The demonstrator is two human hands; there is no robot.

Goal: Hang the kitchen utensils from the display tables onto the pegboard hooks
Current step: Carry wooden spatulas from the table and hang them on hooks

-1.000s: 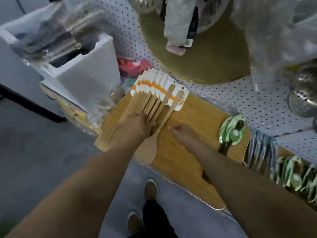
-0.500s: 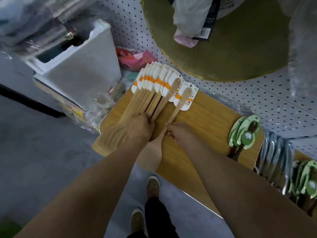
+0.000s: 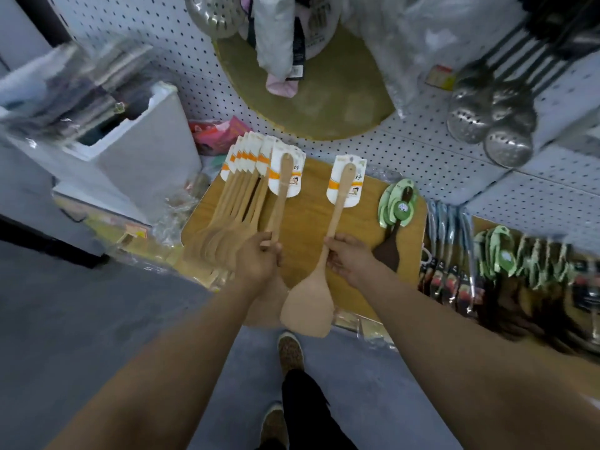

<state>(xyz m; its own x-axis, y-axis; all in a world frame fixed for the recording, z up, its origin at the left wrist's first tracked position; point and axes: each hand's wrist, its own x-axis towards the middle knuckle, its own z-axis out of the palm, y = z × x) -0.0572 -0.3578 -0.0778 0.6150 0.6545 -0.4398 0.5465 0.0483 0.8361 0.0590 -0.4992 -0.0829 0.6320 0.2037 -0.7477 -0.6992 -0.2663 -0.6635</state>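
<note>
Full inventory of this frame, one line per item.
pegboard: one, white, back wall.
display table: one, wood-brown, below pegboard.
left-held wooden spatula: one, pale wood, white-orange card, over table.
right-held wooden spatula: one, pale wood, blade at table's front edge.
stacked wooden spatulas: several, pale wood, table's left part.
green-carded utensils: few, dark, table's right edge.
slotted metal ladles: several, silver, hanging upper right.
round board: one, olive-brown, against pegboard.
white box: one, left of table.
shoes: two, brown, floor.
left hand: grips one spatula's handle.
right hand: grips the other's handle.

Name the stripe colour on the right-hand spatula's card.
Orange stripe on a white card; head view.
</note>
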